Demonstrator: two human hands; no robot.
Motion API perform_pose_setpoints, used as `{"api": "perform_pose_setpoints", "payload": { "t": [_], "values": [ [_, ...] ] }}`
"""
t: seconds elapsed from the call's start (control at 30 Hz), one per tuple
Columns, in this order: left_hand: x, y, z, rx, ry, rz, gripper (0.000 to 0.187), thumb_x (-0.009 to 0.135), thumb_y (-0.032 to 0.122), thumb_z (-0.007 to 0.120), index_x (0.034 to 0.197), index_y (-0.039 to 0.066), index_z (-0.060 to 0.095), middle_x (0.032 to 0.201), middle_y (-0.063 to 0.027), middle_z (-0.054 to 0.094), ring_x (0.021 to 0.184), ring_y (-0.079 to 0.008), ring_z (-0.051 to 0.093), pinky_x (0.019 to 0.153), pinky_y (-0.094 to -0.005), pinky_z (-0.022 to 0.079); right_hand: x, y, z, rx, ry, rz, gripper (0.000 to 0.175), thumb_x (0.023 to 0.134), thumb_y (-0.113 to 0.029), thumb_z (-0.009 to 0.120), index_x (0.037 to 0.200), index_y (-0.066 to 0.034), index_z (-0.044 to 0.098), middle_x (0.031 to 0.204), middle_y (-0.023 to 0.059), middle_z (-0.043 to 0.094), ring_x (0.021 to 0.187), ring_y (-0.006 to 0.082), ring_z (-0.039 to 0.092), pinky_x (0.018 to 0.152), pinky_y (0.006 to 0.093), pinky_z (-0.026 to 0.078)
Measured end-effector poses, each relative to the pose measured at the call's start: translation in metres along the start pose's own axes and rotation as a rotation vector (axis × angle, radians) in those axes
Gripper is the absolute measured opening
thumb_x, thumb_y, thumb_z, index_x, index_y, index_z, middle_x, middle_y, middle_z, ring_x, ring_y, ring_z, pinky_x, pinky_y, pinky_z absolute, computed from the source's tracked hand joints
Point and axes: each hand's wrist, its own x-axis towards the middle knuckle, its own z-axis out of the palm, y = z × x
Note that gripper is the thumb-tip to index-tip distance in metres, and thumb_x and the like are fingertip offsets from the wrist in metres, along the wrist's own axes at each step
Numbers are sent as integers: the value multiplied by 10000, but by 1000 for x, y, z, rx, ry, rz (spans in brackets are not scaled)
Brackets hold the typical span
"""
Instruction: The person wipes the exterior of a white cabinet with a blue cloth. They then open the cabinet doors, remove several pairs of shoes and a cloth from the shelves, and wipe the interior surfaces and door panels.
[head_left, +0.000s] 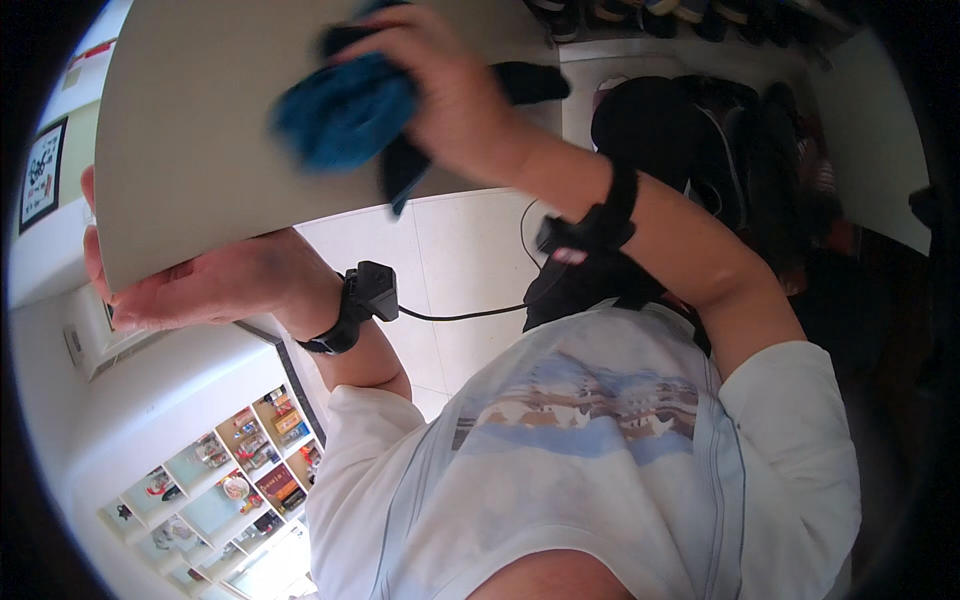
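Observation:
My right hand (450, 97) grips a bunched blue cloth (345, 112) against the face of a flat beige panel (195, 135), which looks like a cabinet door. Dark ends of cloth hang out below and behind the hand, and the hand is blurred. At the panel's lower left corner, my left hand (217, 281) holds the edge, with fingertips showing past the far side. Each wrist wears a black strap with a small device; a black cable runs from the left one.
Shoes (660, 19) stand on a shelf at the top right. Below them hang or lie dark items (720, 142), hard to tell apart. A white side panel (874, 135) stands at the right. Pale floor tiles (450, 255) lie below, and a wall shelf with small objects (225, 480) is at the lower left.

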Motion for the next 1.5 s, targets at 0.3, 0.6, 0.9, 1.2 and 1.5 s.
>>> {"api": "perform_pose_setpoints", "payload": {
  "t": [0.3, 0.6, 0.9, 1.2, 1.5],
  "values": [
    [4, -3, -5, -303, 29, -90, 520, 1009, 542, 386, 1285, 108, 468, 1397, -274, 476, 1259, -407, 504, 1059, -601, 442, -9, -14, 14, -91, 64, 16, 743, 665, 72, 739, 1349, -77, 490, 1324, 234, 495, 1224, 413, 514, 1053, 441, 425],
    [-1, 2, -8, -194, 84, -195, 497, 1025, 468, 299, 1339, 118, 460, 1460, -294, 370, 1307, -413, 442, 1033, -593, 440, 94, 112, 3, 27, 300, 199, 354, 890, -272, 664, 1120, -7, 619, 1059, 196, 646, 984, 329, 632, 852, 471, 511],
    [6, 7, -7, -353, 170, -206, 380, 1010, 426, 439, 1247, 148, 542, 1435, -233, 401, 1310, -340, 429, 1067, -524, 382, 114, 85, 10, 237, 164, 225, 468, 943, -214, 618, 1341, -6, 482, 1325, 257, 512, 1180, 380, 538, 991, 426, 445],
    [8, 15, 2, -279, 295, -278, 359, 1032, 356, 303, 1031, 86, 538, 963, -44, 539, 907, -166, 545, 809, -371, 461, 86, 164, -14, 82, 343, 558, 441, 931, -218, 627, 1258, 56, 516, 1251, 264, 561, 1147, 401, 568, 1004, 456, 450],
    [8, 0, -12, 95, 280, -83, 380, 1036, 370, 373, 1165, 59, 550, 1095, -83, 576, 964, -226, 587, 826, -401, 499, 69, 2, 37, 213, 65, -356, 611, 839, -147, 718, 1405, -79, 498, 1348, 218, 559, 1209, 337, 588, 1046, 405, 474]
  ]
}}
